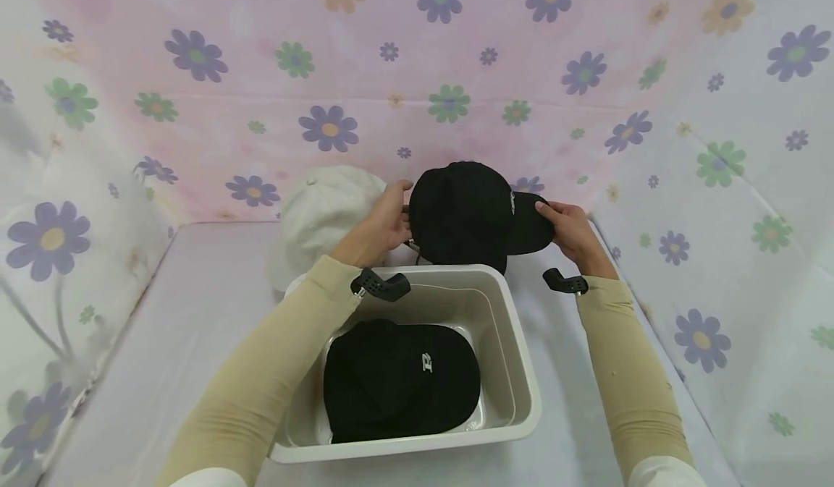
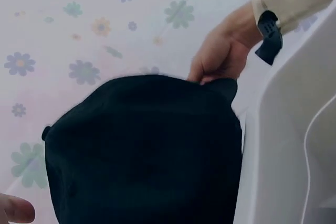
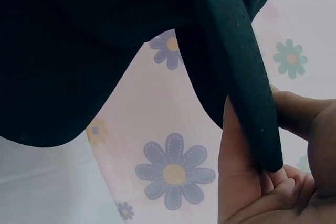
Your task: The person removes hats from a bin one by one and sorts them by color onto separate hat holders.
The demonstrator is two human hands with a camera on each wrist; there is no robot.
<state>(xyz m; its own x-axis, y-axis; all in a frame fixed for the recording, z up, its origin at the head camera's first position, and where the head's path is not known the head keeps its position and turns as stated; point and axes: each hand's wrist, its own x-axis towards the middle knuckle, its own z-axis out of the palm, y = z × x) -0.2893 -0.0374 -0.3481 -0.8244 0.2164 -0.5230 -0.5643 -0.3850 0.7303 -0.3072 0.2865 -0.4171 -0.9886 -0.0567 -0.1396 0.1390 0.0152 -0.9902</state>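
A black baseball cap (image 1: 459, 208) with a small light emblem is held up behind the bin, its brim pointing right. My right hand (image 1: 573, 232) pinches the brim's outer edge, thumb on top and fingers beneath, as the right wrist view shows the brim (image 3: 239, 72) between them. At the cap's back edge is my left hand (image 1: 387, 219). One of its digits (image 2: 18, 209) stretches out apart from the cap; its other fingertips are hidden by the crown. Part of another black item (image 1: 491, 261) shows below the held cap.
A pale bin (image 1: 524, 371) stands in front, with a black cap (image 1: 397, 386) bearing a white letter lying inside. Left of the held cap sits a white cap (image 1: 326, 219). Flowered cloth walls (image 1: 449, 53) enclose the back and sides of the white-covered table (image 1: 208, 284).
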